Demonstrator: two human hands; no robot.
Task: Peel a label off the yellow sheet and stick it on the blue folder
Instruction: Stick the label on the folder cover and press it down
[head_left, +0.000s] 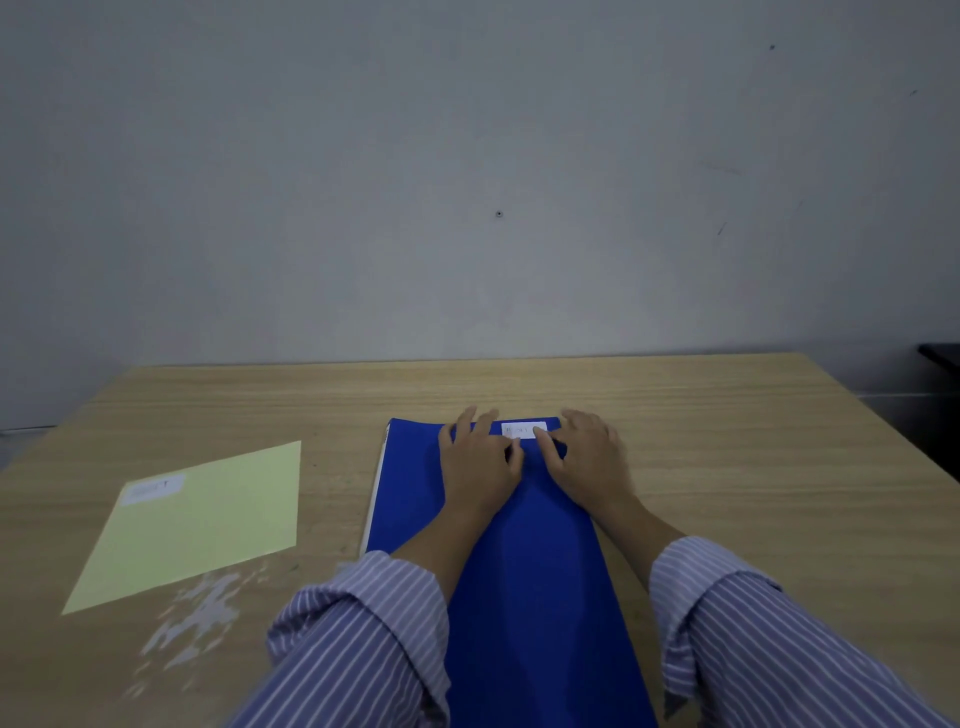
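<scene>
White label (524, 430): lies crosswise at far edge of blue folder (519, 571), between both hands; left hand (480, 462) and right hand (587, 457) flat, fingers pressing its ends, equally near; yellow sheet (208, 525) well left.

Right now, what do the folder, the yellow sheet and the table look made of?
Blue folder: probably matte card or plastic, evenly blue, no glare. Yellow sheet: thin paper, lying flat, likely label backing. Table: light wood-grain laminate, seemingly; its surface is worn pale near the sheet.
</scene>
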